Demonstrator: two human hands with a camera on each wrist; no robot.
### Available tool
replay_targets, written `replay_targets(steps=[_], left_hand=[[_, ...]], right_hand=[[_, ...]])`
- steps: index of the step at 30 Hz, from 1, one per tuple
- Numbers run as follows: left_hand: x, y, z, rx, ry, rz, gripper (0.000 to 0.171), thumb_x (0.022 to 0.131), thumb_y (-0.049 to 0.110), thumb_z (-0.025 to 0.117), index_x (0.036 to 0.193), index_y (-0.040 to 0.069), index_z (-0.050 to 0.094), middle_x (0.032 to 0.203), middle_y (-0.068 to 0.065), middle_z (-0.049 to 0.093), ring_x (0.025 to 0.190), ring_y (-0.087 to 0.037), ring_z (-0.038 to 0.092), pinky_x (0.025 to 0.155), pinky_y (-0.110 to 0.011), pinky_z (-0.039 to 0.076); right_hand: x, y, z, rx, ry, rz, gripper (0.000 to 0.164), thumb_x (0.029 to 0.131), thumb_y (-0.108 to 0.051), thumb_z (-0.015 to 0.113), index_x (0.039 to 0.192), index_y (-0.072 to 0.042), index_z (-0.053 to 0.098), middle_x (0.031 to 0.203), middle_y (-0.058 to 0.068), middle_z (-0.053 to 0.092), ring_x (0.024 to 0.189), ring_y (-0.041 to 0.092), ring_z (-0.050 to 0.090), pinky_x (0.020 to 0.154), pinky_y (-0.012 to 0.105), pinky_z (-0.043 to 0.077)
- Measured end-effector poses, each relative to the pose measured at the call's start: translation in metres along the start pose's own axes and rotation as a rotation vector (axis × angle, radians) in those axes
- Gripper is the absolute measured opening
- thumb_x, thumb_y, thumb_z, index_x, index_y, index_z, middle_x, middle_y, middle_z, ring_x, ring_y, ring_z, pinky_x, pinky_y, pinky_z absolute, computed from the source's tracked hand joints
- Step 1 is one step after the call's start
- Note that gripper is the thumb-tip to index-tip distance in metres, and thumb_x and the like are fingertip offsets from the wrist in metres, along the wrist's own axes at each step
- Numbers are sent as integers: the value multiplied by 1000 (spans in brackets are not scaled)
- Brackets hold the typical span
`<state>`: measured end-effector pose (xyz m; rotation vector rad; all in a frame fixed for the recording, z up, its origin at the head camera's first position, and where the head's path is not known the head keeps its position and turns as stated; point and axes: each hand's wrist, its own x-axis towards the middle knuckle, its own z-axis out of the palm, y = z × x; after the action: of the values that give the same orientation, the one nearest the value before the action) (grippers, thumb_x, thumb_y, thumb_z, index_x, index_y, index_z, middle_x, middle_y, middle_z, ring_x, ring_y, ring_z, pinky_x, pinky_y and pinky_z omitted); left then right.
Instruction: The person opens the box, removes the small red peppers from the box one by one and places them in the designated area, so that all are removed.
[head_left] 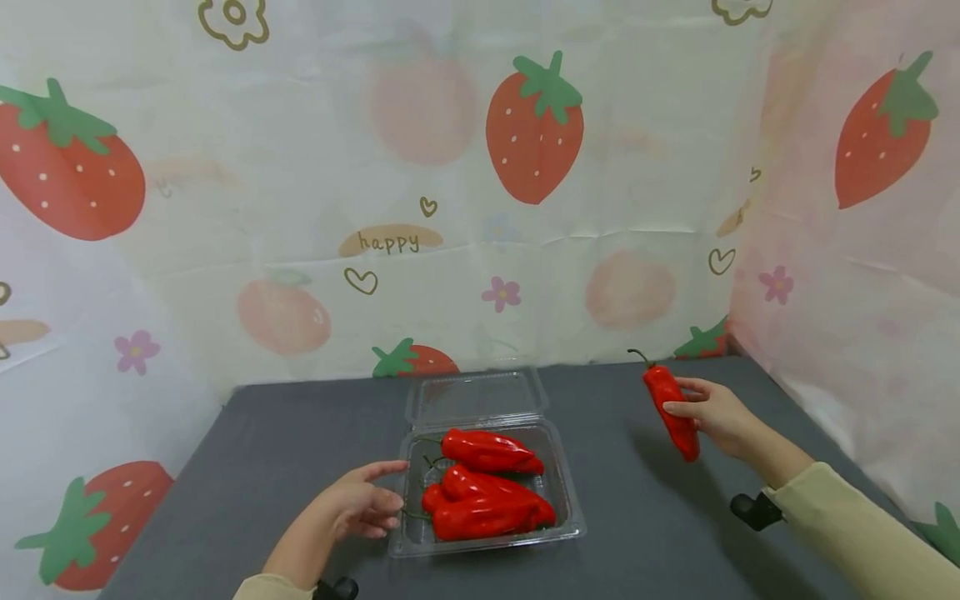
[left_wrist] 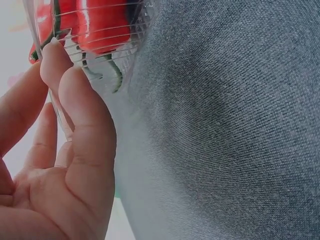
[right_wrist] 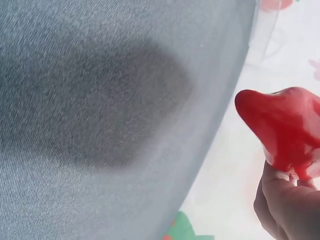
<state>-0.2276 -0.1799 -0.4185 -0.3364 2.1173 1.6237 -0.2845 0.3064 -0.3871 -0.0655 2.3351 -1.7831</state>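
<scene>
My right hand (head_left: 716, 412) grips a long red pepper (head_left: 670, 410) in the air over the right part of the table, thumb on its near side. Its stem points up and its tip hangs down; that tip and the bumpy body of the pepper (right_wrist: 287, 127) show large in the right wrist view. A clear plastic box (head_left: 573, 521) holds several red peppers (head_left: 491, 504), their green stems toward the left. At the box's left rim, my left hand (head_left: 352, 504) rests with its fingers loosely extended. In the left wrist view, its fingertips (left_wrist: 54, 60) are right at the ribbed wall.
The box's transparent lid (head_left: 476, 396) is folded back toward the rear of the dark grey table (head_left: 315, 433). Cloth with printed strawberries (head_left: 535, 125) hangs behind the table and along both sides. A shadow of the right arm falls on the tabletop.
</scene>
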Motion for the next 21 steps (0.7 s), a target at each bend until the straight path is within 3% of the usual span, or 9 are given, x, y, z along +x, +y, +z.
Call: replay_targets(steps=[4, 11, 21], left_hand=[[-2, 0, 0, -4, 0, -6, 58, 89, -3, 62, 144, 5, 43, 84, -9, 63, 60, -16, 63, 56, -28, 52], [-4, 0, 0, -13, -9, -2, 59, 89, -3, 62, 144, 5, 43, 84, -9, 63, 59, -15, 63, 56, -28, 52], [-2, 0, 1, -19, -3, 3, 58, 89, -4, 62, 144, 5, 44, 84, -9, 62, 58, -15, 62, 54, -27, 51]], right_hand=[[1, 3, -5, -15, 17, 16, 70, 100, -15, 54, 148, 14, 13, 145, 37, 24, 106, 23, 52, 86, 32, 49], [4, 10, -15, 1, 49, 5, 71, 98, -14, 57, 149, 12, 14, 141, 36, 30, 94, 11, 55, 81, 30, 51], [5, 19, -32, -13, 102, 36, 73, 97, -16, 60, 152, 5, 16, 141, 36, 28, 96, 16, 54, 84, 33, 50]])
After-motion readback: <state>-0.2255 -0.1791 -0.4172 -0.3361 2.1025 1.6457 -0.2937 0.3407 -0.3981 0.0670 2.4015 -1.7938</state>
